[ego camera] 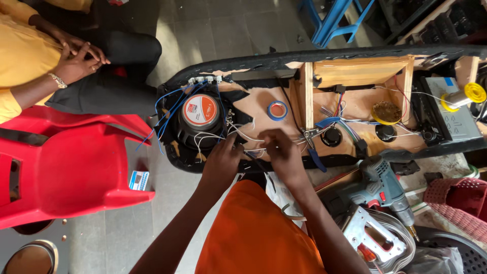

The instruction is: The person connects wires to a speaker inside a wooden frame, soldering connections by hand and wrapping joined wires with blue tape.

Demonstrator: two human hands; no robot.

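A long speaker box (264,109) with a bare wooden back and black covering lies open in front of me. A round black speaker (201,116) with an orange and white label sits at its left end, ringed by blue and white wires. My left hand (221,161) and my right hand (280,152) meet at the box's near edge, both pinching thin white wires (252,144) between the fingertips. A roll of blue tape (277,110) lies on the wood just beyond my right hand.
A person in yellow sits on a red plastic chair (66,167) at the left, hands clasped. A blue power drill (380,187) and a metal staple gun (373,233) lie at right. A solder spool (464,96) rests far right, a blue stool (332,20) beyond.
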